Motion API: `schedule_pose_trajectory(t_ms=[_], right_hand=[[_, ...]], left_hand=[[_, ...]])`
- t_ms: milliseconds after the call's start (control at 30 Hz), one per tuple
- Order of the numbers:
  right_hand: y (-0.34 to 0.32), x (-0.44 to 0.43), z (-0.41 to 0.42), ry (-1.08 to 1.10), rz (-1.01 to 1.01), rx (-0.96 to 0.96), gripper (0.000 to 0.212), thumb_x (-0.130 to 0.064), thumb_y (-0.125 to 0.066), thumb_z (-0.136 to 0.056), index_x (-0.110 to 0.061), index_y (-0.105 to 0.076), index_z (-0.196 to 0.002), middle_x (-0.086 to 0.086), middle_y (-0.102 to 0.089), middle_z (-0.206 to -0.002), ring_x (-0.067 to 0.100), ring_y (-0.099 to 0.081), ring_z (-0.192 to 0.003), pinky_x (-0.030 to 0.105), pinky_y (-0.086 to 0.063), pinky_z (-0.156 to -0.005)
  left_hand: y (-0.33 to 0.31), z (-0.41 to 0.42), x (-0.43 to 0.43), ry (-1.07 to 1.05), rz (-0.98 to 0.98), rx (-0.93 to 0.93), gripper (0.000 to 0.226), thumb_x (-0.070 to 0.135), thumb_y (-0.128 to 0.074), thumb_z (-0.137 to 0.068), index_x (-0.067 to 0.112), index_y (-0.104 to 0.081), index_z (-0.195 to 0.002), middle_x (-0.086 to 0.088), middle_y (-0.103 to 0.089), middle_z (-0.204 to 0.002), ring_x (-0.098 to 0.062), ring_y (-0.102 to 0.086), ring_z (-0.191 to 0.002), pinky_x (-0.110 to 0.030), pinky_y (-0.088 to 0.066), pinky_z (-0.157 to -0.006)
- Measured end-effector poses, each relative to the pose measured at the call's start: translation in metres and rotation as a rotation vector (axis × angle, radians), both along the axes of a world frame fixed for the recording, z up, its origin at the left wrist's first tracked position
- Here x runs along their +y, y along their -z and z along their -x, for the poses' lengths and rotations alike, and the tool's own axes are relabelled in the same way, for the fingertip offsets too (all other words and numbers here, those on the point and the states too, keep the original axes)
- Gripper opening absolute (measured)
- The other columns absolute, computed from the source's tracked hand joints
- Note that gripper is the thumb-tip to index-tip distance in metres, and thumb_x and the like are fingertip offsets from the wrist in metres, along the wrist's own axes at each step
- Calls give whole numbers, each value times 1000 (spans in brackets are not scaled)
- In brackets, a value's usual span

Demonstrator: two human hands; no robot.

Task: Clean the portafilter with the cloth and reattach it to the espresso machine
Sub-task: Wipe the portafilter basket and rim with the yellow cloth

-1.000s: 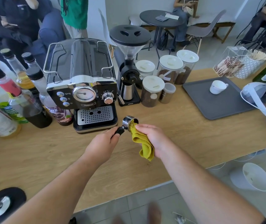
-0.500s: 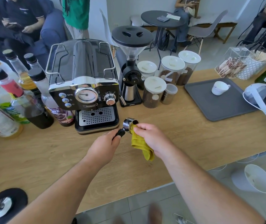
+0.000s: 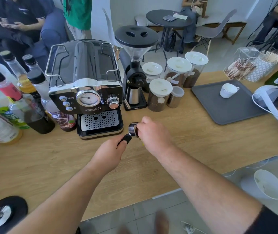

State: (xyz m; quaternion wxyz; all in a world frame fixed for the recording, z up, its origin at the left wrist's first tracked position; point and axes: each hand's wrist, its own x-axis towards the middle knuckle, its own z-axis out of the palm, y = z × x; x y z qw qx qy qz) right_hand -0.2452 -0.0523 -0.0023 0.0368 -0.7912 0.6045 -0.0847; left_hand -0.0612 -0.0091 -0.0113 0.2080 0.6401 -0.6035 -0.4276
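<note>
My left hand [image 3: 108, 153] grips the black handle of the portafilter [image 3: 132, 129], whose steel basket sits just right of the espresso machine [image 3: 86, 92] and above the wooden counter. My right hand [image 3: 153, 133] is pressed against the basket's mouth, closed over the yellow-green cloth [image 3: 142, 144]. Only a sliver of the cloth shows under that hand; the rest is hidden by my palm. The machine's drip tray [image 3: 99, 122] lies a little left of the basket.
Several bottles [image 3: 33, 105] crowd the counter's left. A coffee grinder [image 3: 135, 68] and lidded jars [image 3: 159, 93] stand behind my hands. A grey tray [image 3: 232, 112] with a white cup [image 3: 227, 90] lies at right, beside a white headset [image 3: 276, 102]. People sit beyond the counter.
The cloth hung down below my right hand before; now it is bunched under the hand, which has moved over the basket's mouth. My left hand still holds the handle.
</note>
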Motion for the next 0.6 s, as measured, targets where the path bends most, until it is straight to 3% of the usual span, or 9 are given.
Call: schedule_pose_trajectory(t_ms=[100,200,267,333,400,433,500,600], right_hand=[[0,-3,-4,21,-21,57,7,-15,-68,-99,-12,-67,-93,1,-52,-88,24,-55,-64,37,-40,-49],[-8,1,-6,81,-153,-7,15,-22,-64,-105,-14,-75,-99,2,-56,-95,22,-59,-71,36,-47,-57],[-13,2,-2,135,-383,-225,17,-27,-65,-105,-21,-78,-95,-1,-65,-89,17,-60,-68,32,-44,-56],[-18,7,8,205,-629,-580,13,-32,-71,-103,-25,-82,-102,-5,-77,-88,15,-71,-76,29,-54,-67],[-17,16,14,219,-610,-757,17,-35,-73,-102,-28,-84,-113,-8,-81,-100,15,-75,-93,33,-59,-83],[-13,21,14,194,-492,-737,18,-35,-72,-103,-27,-83,-115,-8,-77,-105,15,-73,-97,33,-57,-83],[-2,27,5,92,-230,-507,20,-31,-69,-105,-20,-82,-116,-5,-68,-109,18,-66,-93,34,-50,-74],[16,37,-12,-33,-103,-176,19,-24,-62,-107,-11,-77,-107,1,-60,-104,24,-59,-79,34,-39,-63]], left_hand=[[-2,-4,0,-1,82,-71,25,32,-47,-110,32,-67,-124,9,-62,-69,-16,-56,-58,-36,-46,-55],[-4,-5,2,19,129,-149,32,32,-48,-110,31,-64,-138,8,-63,-76,-12,-60,-66,-32,-46,-56],[-4,-8,8,37,126,-171,34,32,-48,-110,33,-62,-141,9,-65,-79,-10,-59,-65,-30,-43,-55],[0,-15,14,37,88,-145,33,32,-48,-110,35,-62,-140,7,-69,-84,-13,-60,-65,-33,-48,-55],[5,-24,20,4,41,-103,33,32,-47,-110,35,-61,-140,2,-73,-90,-16,-61,-65,-37,-52,-58],[8,-26,23,-5,31,-101,34,32,-46,-110,33,-61,-141,1,-73,-91,-16,-61,-65,-37,-52,-58],[14,-26,26,-5,18,-97,36,31,-46,-110,31,-61,-142,0,-72,-89,-15,-59,-63,-37,-50,-58],[22,-21,32,-20,3,-59,34,31,-46,-110,33,-63,-139,1,-69,-80,-15,-56,-60,-38,-49,-57]])
